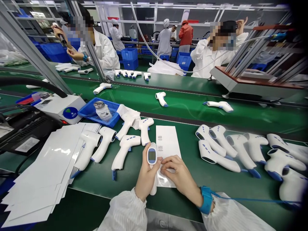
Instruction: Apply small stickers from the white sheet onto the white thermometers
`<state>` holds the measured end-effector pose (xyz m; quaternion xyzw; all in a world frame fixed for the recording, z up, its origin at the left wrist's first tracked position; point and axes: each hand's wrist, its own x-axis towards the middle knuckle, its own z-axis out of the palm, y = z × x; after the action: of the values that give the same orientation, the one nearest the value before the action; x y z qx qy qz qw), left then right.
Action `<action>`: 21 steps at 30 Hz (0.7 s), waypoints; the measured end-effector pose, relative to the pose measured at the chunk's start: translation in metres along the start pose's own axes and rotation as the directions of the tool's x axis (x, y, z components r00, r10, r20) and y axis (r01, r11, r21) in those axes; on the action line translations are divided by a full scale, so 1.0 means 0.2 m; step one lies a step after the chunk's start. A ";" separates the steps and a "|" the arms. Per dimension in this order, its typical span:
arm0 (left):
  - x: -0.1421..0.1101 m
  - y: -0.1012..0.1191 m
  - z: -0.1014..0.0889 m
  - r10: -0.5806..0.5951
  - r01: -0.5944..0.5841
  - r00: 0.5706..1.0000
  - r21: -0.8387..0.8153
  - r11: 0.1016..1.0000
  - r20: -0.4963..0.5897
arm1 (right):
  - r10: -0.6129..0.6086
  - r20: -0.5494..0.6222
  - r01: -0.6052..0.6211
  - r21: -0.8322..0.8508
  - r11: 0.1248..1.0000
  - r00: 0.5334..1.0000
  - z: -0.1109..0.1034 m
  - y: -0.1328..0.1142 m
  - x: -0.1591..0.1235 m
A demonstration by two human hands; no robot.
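My left hand (146,175) is wrapped round the grip of a white infrared thermometer (152,156), its small screen facing up at me. My right hand (176,175) pinches with fingertips at the side of that thermometer, just below the screen; what it pinches is too small to make out. A blue wrist strap (206,199) with a cord sits on my right wrist. Under both hands lies a white printed sheet (166,144) on the green mat (187,160).
Several white thermometers lie left (125,150) and right (223,147) of my hands. A stack of white sheets (45,173) sits far left, beside a blue tray (92,112) holding a bottle (103,110). A green conveyor (183,106) carries more thermometers. People in white coats work beyond it.
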<state>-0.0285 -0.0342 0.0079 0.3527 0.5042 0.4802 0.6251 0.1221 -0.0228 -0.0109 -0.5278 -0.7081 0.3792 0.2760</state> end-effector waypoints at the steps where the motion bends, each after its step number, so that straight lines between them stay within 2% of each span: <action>1: 0.00 0.00 0.00 0.007 -0.007 1.000 0.017 1.000 -0.005 | 0.006 0.017 -0.006 -0.004 1.000 1.000 -0.01 -0.01 0.00; 4: 0.01 -0.01 0.00 0.035 -0.033 0.999 0.067 0.997 -0.018 | -0.055 0.147 0.044 0.077 0.996 0.988 -0.06 -0.08 -0.03; 6: 0.02 -0.01 0.00 0.046 -0.045 0.999 0.081 0.996 -0.010 | -0.091 0.305 0.017 0.239 0.971 0.948 -0.12 -0.13 -0.07; 8: 0.02 0.00 0.00 0.051 -0.051 0.999 0.094 0.994 0.000 | -0.070 0.486 -0.151 0.400 0.904 0.871 -0.18 -0.19 -0.12; 10: 0.02 0.02 0.02 0.039 -0.040 0.999 0.093 0.995 0.017 | -0.024 0.590 -0.317 0.466 0.826 0.807 -0.23 -0.23 -0.13; 11: 0.01 0.02 0.03 0.033 -0.036 0.999 0.083 0.996 0.033 | -0.005 0.583 -0.335 0.473 0.815 0.812 -0.24 -0.25 -0.13; 12: 0.00 0.02 0.05 0.021 -0.025 0.998 0.066 0.997 0.056 | 0.014 0.536 -0.309 0.466 0.829 0.844 -0.26 -0.26 -0.11; 14: -0.02 0.02 0.09 -0.023 0.021 0.992 0.022 1.000 0.123 | 0.027 0.342 -0.171 0.398 0.901 0.939 -0.27 -0.26 -0.07; 16: -0.03 0.01 0.14 -0.066 0.066 0.985 0.004 0.998 0.160 | 0.010 0.127 -0.044 0.268 0.963 0.992 -0.28 -0.23 -0.01; 18: -0.04 0.00 0.17 -0.093 0.093 0.986 0.009 0.996 0.139 | -0.012 0.004 0.011 0.169 0.986 1.000 -0.29 -0.21 0.04; 21: -0.05 -0.02 0.20 -0.092 0.089 0.992 0.044 0.995 0.092 | -0.024 -0.004 0.025 0.167 0.986 1.000 -0.30 -0.18 0.09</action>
<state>0.0103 -0.0429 0.0168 0.3639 0.4992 0.4242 0.6621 0.1451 0.0031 0.0533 -0.4945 -0.6800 0.4331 0.3248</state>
